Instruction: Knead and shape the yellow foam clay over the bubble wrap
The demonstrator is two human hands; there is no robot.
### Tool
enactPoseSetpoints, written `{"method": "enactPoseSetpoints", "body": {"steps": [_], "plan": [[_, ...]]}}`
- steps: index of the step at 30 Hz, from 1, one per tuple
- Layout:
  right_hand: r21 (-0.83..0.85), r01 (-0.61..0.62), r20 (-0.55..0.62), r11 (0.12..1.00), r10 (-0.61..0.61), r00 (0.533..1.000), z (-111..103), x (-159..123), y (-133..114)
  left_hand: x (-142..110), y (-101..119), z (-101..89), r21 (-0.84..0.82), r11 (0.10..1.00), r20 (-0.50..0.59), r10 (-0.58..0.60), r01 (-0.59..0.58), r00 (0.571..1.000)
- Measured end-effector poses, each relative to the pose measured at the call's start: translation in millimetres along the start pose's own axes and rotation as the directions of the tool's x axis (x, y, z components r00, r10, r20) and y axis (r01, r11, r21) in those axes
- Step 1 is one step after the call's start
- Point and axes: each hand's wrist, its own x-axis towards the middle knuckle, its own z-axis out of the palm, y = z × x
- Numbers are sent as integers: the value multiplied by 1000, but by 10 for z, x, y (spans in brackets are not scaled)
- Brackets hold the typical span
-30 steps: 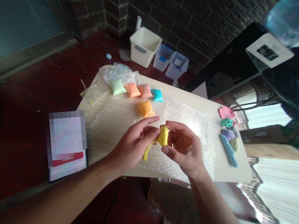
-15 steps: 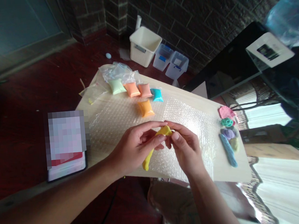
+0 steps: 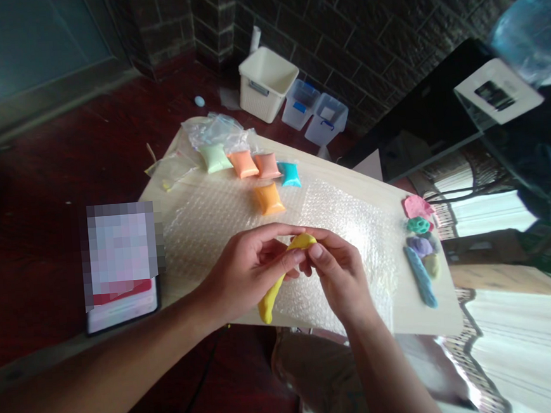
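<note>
A long roll of yellow modelling clay is held up over the bubble wrap, its lower end hanging free beneath my left palm. My left hand closes round its middle with thumb and fingers. At the upper end, my right hand pinches the clay between thumb and fingertips. The fingertips of both hands nearly meet there, and part of the roll is hidden behind my left thumb. Beyond the hands lies an orange clay packet.
Bubble wrap covers much of the table. Along the far edge lie a pale green packet, a blue packet and others. At right are a blue clay roll and pink clay. A tablet stands at left.
The yellow roll's lower end has slid slightly down and left, showing more of its length. My right hand has shifted a little left, its thumb now closer to the clay's upper end.
</note>
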Motion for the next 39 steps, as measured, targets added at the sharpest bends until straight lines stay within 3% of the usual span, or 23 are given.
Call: {"method": "enactPoseSetpoints", "body": {"steps": [6,12,22,39], "plan": [[-32,13,-28,999,-14,1000,32,8,-28,0,-11,5,38,999,-16,-12,13,1000],[72,-54,0,996,55,999,6,5,-43,-7,-11,-5,109,994,-28,-10,13,1000],[50,-88,14,995,88,996,25,18,-62,-18,-40,-28,183,983,-3,16,-15,1000],[36,-86,52,996,84,995,19,5,-47,-15,-12,10,155,988,7,12,-13,1000]]}}
